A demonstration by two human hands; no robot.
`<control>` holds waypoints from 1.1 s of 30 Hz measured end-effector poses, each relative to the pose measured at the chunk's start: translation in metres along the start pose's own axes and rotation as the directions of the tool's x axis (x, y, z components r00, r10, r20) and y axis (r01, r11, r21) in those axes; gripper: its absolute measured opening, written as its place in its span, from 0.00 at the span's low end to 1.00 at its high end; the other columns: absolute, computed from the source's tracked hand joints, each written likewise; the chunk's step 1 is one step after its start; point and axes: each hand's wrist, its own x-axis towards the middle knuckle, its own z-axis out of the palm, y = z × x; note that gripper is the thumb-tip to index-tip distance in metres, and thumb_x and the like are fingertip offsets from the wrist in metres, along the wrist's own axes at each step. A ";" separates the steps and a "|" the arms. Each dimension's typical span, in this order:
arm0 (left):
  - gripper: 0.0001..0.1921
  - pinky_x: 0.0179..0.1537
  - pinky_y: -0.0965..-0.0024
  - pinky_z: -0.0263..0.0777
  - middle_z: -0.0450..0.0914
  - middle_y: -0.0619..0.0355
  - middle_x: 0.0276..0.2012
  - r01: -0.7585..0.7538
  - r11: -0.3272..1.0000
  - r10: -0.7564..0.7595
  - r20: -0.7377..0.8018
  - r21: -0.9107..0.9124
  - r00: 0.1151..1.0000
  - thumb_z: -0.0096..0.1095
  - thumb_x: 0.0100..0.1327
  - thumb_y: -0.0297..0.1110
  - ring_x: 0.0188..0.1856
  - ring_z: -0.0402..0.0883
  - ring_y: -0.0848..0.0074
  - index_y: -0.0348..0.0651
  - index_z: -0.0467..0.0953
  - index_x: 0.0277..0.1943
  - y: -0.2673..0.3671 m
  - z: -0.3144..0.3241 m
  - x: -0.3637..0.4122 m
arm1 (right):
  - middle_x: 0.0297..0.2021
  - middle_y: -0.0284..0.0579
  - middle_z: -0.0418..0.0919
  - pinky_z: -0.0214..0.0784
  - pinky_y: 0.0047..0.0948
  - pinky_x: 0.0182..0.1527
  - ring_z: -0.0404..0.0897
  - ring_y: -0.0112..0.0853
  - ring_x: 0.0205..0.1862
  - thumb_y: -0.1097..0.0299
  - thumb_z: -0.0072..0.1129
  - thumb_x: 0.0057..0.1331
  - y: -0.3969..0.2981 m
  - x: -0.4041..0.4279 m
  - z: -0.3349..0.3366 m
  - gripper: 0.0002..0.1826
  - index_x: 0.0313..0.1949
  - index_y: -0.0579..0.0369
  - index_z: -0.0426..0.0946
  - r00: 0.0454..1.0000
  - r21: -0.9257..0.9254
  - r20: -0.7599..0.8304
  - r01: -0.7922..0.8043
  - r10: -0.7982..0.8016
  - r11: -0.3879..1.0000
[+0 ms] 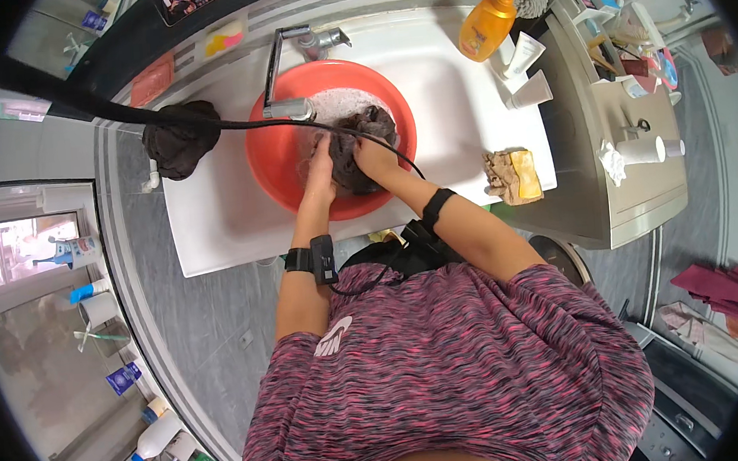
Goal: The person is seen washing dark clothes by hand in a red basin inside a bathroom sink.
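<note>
A red plastic basin (273, 166) with sudsy water stands in the white sink (442, 88), under the chrome faucet (291, 109). A wet dark cloth (350, 167) lies in the basin, partly in the suds. My left hand (320, 166) is at the cloth's left side, its fingers extended along it; how firmly it holds is not clear. My right hand (374, 157) is closed on the cloth's right part, the fingertips hidden by the fabric. A black cable passes across the view over the basin. Another dark bunched cloth (181, 141) rests on the sink's left corner.
An orange pump bottle (488, 23), a white tube (524, 54) and a white cup (530, 90) stand at the sink's back right. A brown cloth with a yellow sponge (526, 174) lies on the right front rim. A grey cabinet (582, 168) adjoins the sink.
</note>
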 end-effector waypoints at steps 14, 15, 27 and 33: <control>0.29 0.54 0.62 0.68 0.77 0.46 0.51 -0.573 0.496 -0.108 0.701 0.653 0.705 0.57 0.64 0.51 0.55 0.75 0.62 0.32 0.68 0.56 0.006 0.046 -0.056 | 0.36 0.41 0.79 0.72 0.31 0.42 0.78 0.31 0.37 0.68 0.68 0.56 -0.025 0.048 -0.085 0.18 0.43 0.59 0.74 0.734 0.665 0.663 -0.668 0.149 0.333; 0.35 0.59 0.61 0.64 0.72 0.49 0.57 -0.286 0.480 -0.305 0.464 0.829 0.832 0.49 0.67 0.58 0.59 0.71 0.65 0.35 0.60 0.63 0.013 0.036 -0.053 | 0.38 0.41 0.78 0.72 0.31 0.43 0.77 0.31 0.39 0.68 0.67 0.56 -0.038 0.042 -0.100 0.19 0.44 0.58 0.72 0.812 0.718 0.569 -0.568 0.130 0.403; 0.26 0.55 0.65 0.68 0.78 0.58 0.49 -0.123 0.969 0.206 0.424 -0.216 0.882 0.46 0.66 0.60 0.52 0.76 0.69 0.46 0.73 0.53 -0.040 -0.002 -0.029 | 0.37 0.47 0.78 0.70 0.38 0.44 0.78 0.43 0.42 0.56 0.63 0.53 -0.073 -0.046 -0.087 0.14 0.36 0.49 0.79 0.820 0.097 0.352 0.447 -0.451 0.889; 0.17 0.53 0.64 0.71 0.80 0.56 0.45 0.015 0.859 0.247 0.439 -0.512 0.864 0.43 0.70 0.46 0.48 0.78 0.67 0.44 0.74 0.48 -0.041 -0.015 -0.005 | 0.42 0.55 0.79 0.71 0.43 0.42 0.79 0.48 0.39 0.53 0.55 0.60 -0.055 -0.011 -0.051 0.16 0.36 0.49 0.82 0.946 0.011 0.117 0.305 -0.304 0.952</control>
